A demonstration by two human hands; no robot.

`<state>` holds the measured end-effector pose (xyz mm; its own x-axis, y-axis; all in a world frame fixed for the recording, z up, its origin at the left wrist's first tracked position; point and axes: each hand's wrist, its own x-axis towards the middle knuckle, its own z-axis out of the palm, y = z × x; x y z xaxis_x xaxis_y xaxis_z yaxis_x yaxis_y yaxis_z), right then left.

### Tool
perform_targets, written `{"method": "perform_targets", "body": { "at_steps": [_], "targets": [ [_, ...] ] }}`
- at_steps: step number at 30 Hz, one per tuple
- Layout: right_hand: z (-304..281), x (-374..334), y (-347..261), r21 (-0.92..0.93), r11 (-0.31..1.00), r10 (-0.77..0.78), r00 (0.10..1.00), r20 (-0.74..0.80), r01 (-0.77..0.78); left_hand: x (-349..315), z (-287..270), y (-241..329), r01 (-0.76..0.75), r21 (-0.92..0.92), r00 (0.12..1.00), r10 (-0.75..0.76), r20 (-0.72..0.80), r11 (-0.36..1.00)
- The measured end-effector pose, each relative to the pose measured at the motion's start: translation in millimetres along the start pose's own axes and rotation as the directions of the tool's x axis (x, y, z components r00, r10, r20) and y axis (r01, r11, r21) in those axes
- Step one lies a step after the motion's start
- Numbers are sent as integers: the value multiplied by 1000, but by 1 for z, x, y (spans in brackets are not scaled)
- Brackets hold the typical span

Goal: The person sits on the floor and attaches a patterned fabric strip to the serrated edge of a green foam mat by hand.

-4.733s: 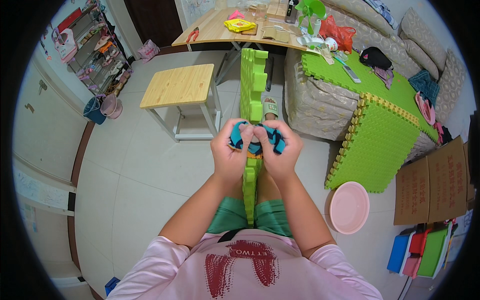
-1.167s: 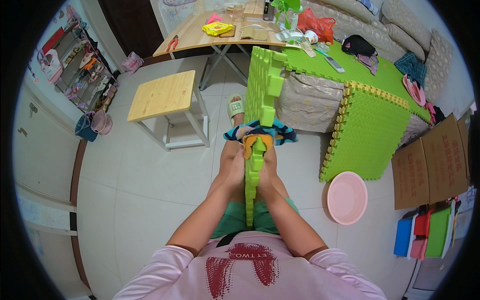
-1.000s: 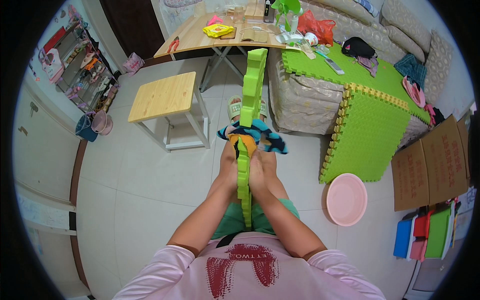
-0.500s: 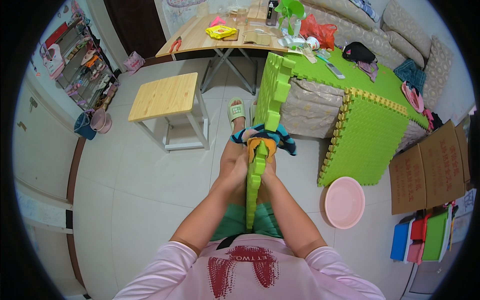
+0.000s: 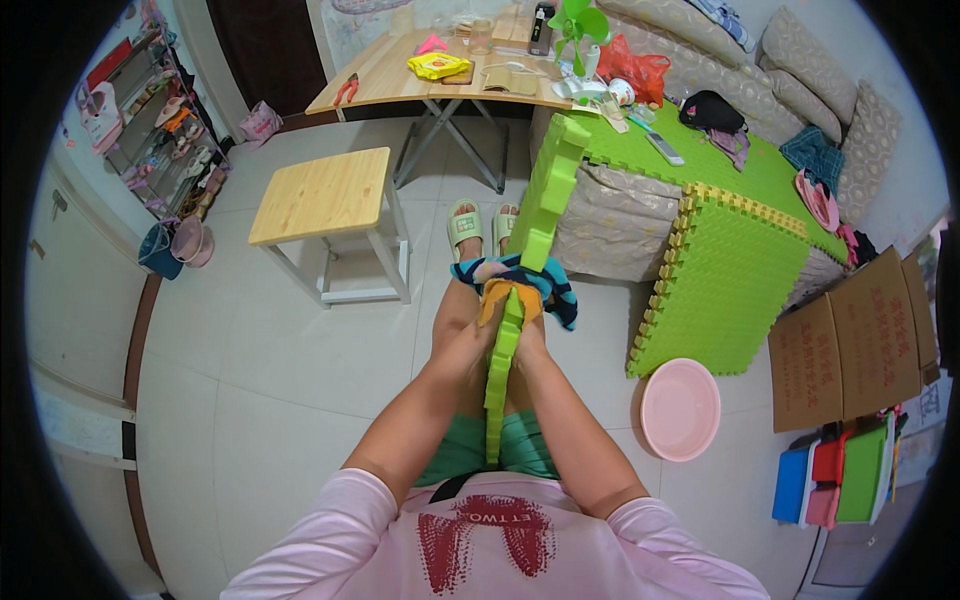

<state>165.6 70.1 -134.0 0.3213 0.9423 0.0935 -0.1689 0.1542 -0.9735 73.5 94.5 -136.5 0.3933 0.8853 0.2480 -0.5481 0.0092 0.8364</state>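
Observation:
A thick green foam mat [image 5: 551, 195] with toothed edges stands edge-on between my legs, running from my shorts up past my slippers. A cloth [image 5: 549, 282], dark blue and teal patterned with an orange side, is folded over the mat's edge. My left hand [image 5: 484, 328] presses against the mat's left face and my right hand [image 5: 531, 334] against its right face, both gripping the cloth from below. The fingers are mostly hidden by the cloth and mat.
More green mats [image 5: 722, 275] lean on a mat-covered sofa seat at right. Nearby are a pink basin [image 5: 680, 410], a cardboard box [image 5: 850, 340] and coloured bins [image 5: 835, 478]. A wooden stool [image 5: 322, 195] stands left; a folding table [image 5: 400, 68] is at the back.
The cloth and both hands have shifted slightly left and nearer along the mat. The mat's top has tilted a little, and both slippers now show more fully. My view has turned slightly.

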Motion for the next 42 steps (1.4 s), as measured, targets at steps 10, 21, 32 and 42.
{"method": "perform_targets", "body": {
  "at_steps": [10,21,32,42],
  "targets": [
    [4,-7,-41,-107,980,165,986,-20,-166,2,56,75,318,-178,937,-337,-88,931],
    [33,-60,-158,204,970,151,985,-84,-132,-14,104,100,90,-211,931,-157,-330,973],
    [-14,-60,-141,298,950,156,966,-204,-91,-24,56,130,-131,221,937,193,-290,966],
    [-5,-49,-216,-197,858,-464,880,96,474,-11,90,237,-127,624,984,18,177,771]
  ]
}}
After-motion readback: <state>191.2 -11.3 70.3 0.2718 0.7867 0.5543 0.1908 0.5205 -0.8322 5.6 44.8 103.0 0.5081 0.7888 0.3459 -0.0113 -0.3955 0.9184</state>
